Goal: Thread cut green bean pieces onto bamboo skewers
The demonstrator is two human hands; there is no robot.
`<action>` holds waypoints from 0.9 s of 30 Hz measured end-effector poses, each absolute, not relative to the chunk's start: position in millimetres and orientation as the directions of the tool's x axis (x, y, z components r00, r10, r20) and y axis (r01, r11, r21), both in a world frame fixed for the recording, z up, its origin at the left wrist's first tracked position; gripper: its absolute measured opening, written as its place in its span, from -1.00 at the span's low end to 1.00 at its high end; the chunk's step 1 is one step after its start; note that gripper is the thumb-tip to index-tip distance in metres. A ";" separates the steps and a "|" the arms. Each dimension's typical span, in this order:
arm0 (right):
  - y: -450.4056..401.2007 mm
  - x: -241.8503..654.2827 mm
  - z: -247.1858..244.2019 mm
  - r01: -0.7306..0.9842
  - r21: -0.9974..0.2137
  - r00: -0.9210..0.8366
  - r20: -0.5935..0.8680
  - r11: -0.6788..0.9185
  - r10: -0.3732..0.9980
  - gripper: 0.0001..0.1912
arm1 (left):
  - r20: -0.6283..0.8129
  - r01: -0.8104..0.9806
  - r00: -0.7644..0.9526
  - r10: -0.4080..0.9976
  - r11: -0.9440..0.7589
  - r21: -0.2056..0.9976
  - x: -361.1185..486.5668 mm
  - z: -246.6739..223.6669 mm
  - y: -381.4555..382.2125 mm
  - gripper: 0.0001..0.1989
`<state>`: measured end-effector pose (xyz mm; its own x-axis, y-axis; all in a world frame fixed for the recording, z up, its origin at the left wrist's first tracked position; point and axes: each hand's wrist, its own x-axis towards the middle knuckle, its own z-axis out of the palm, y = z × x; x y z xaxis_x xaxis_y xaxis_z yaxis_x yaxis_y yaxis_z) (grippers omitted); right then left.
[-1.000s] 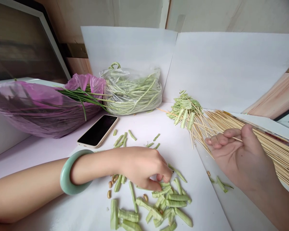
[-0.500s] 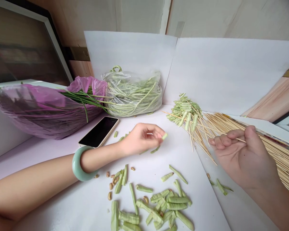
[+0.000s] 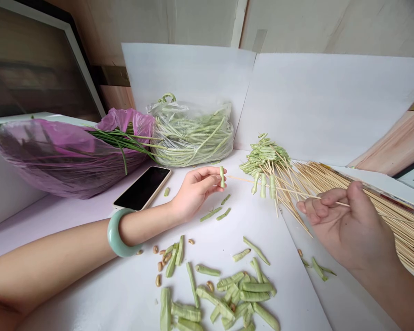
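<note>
My left hand, with a pale green bangle on its wrist, pinches a short piece of green bean upright between thumb and fingers. Palm up, my right hand grips a thin bamboo skewer that points left. Three bean pieces are threaded side by side on this skewer, and its bare tip lies close to the bean in my left hand. Whether the tip touches that bean, I cannot tell. Below lie cut bean pieces in a loose heap.
Behind the skewer rests a pile of bean-loaded skewers. Many bare skewers lie at the right. A phone, a clear bag of long beans and a purple bag of greens stand left and back. Brown seeds are scattered in front.
My left hand has moved slightly left and up, turning its bean piece upright. The threaded beans on the skewer have shifted slightly left and down. My right hand stays nearly in place.
</note>
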<state>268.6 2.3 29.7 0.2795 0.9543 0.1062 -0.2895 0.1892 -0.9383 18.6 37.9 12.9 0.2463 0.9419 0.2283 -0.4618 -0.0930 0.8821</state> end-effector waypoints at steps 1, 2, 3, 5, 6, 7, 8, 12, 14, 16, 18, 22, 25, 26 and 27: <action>2.1 268.2 29.8 -0.284 -0.940 0.282 0.106 0.189 0.954 -0.55 | 0.237 -0.460 0.249 0.939 -0.100 0.882 18.5 12.6 38.3 -0.92; 1.9 267.9 29.8 -0.278 -0.942 0.285 0.106 0.188 0.953 -0.55 | 0.247 -0.457 0.250 0.936 -0.111 0.883 18.3 12.3 38.8 -0.92; 1.8 267.8 29.9 -0.273 -0.943 0.291 0.107 0.190 0.951 -0.54 | 0.259 -0.451 0.249 0.933 -0.125 0.884 18.0 11.9 39.4 -0.92; 1.8 267.8 29.8 -0.267 -0.944 0.300 0.108 0.192 0.948 -0.54 | 0.281 -0.438 0.242 0.929 -0.154 0.886 17.1 10.8 40.9 -0.92; 1.9 267.9 29.9 -0.266 -0.945 0.303 0.107 0.192 0.947 -0.54 | 0.287 -0.431 0.238 0.928 -0.164 0.887 16.7 10.3 41.7 -0.92; 2.0 268.0 29.9 -0.264 -0.946 0.304 0.105 0.190 0.947 -0.54 | 0.290 -0.426 0.233 0.928 -0.170 0.889 16.2 9.8 42.4 -0.92; 2.2 267.9 30.0 -0.262 -0.947 0.304 0.103 0.187 0.947 -0.54 | 0.290 -0.422 0.229 0.929 -0.173 0.890 15.8 9.3 43.0 -0.91; 2.9 265.9 30.7 -0.249 -0.951 0.304 0.101 0.182 0.947 -0.54 | 0.286 -0.407 0.226 0.931 -0.176 0.896 15.1 8.3 44.5 -0.91; 3.0 264.4 31.0 -0.240 -0.954 0.303 0.104 0.182 0.947 -0.53 | 0.293 -0.399 0.232 0.927 -0.184 0.898 15.1 7.8 44.8 -0.91; 2.9 263.5 31.0 -0.231 -0.956 0.304 0.107 0.183 0.947 -0.52 | 0.300 -0.394 0.242 0.923 -0.189 0.900 15.1 7.3 45.0 -0.91; 2.3 263.4 30.8 -0.226 -0.957 0.305 0.109 0.183 0.946 -0.52 | 0.307 -0.384 0.256 0.917 -0.195 0.903 14.9 6.9 45.2 -0.91; 0.6 264.9 29.8 -0.220 -0.957 0.304 0.118 0.191 0.945 -0.53 | 0.325 -0.352 0.264 0.908 -0.223 0.909 14.3 6.8 45.8 -0.90; -0.1 266.0 29.2 -0.215 -0.955 0.310 0.130 0.202 0.942 -0.52 | 0.346 -0.326 0.252 0.904 -0.257 0.909 13.8 6.8 46.2 -0.92; 0.0 266.3 29.1 -0.214 -0.955 0.311 0.131 0.204 0.941 -0.52 | 0.354 -0.317 0.246 0.902 -0.270 0.909 13.7 6.7 46.4 -0.92; 0.3 266.4 29.0 -0.214 -0.956 0.309 0.131 0.203 0.942 -0.52 | 0.360 -0.305 0.240 0.902 -0.282 0.909 13.5 6.6 46.5 -0.91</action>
<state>266.4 0.3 29.0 0.3090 0.9421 0.1306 -0.2140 0.2026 -0.9556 13.5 46.5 6.6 0.2397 0.9015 0.3603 -0.3052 -0.2823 0.9095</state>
